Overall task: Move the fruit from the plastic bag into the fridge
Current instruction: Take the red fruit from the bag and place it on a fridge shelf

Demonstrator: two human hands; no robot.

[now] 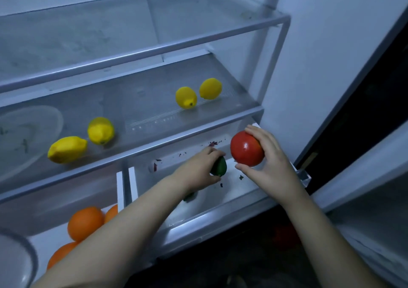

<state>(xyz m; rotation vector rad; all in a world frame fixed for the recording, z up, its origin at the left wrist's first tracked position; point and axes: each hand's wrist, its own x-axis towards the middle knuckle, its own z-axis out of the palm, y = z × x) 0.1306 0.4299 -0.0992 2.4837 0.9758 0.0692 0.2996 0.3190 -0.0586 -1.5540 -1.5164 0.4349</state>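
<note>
I judge the job well on. Four lemons [67,149] lie on the glass shelf [154,115] of the fridge [309,66], two near its left front and two further back on the right. At least three oranges [85,222] sit in the left drawer [119,190] below.

Two pieces are in hand now, both over the open right drawer [220,218]. My left hand [196,168] has its fingers curled round a small dark green fruit [219,166], held low inside the drawer, close to its floor. My right hand [268,161] grips a round red fruit [246,149] between thumb below and fingers above. It sits higher, near the drawer's back right corner and just beside the green one, not touching it. Something else green shows in the drawer under my left forearm, too blurred to name.

What is left, as I read it, is to set these two down. The plastic bag is out of view, so I cannot tell whether more fruit waits in it.
</note>
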